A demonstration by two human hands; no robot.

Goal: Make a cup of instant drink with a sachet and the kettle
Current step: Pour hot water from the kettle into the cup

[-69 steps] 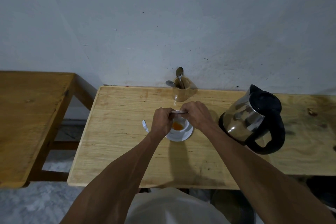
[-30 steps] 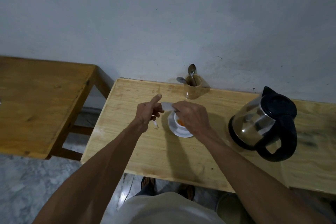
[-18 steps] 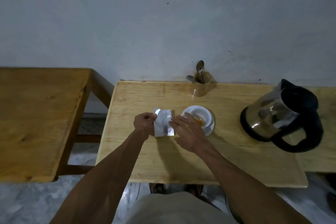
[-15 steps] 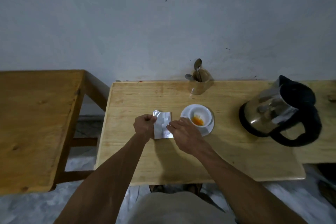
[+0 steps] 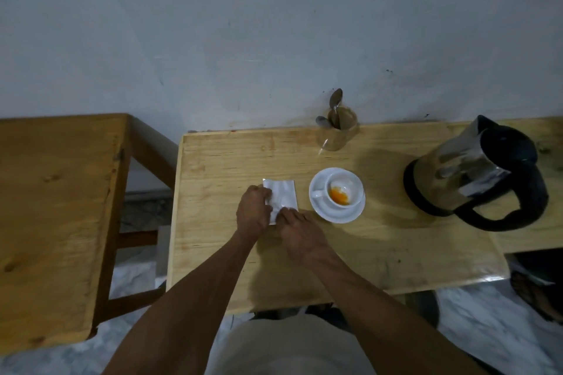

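A silver sachet (image 5: pixel 283 196) lies flat on the light wooden table (image 5: pixel 380 256), left of the cup. My left hand (image 5: pixel 254 211) pinches its left edge and my right hand (image 5: pixel 300 230) pinches its near right corner. The white cup (image 5: pixel 342 192) stands on a white saucer (image 5: pixel 336 213) and holds orange powder at its bottom. A steel kettle (image 5: pixel 463 175) with a black lid and black handle stands to the right of the cup, apart from both hands.
A glass jar with two spoons (image 5: pixel 336 128) stands at the table's back edge by the wall. A darker wooden table (image 5: pixel 54 222) sits to the left across a gap. A sandalled foot (image 5: pixel 536 292) shows at the lower right.
Both hands moved the sachet from above the cup down to the table left of the saucer. The cup with orange powder is now uncovered. The camera view shifted left.
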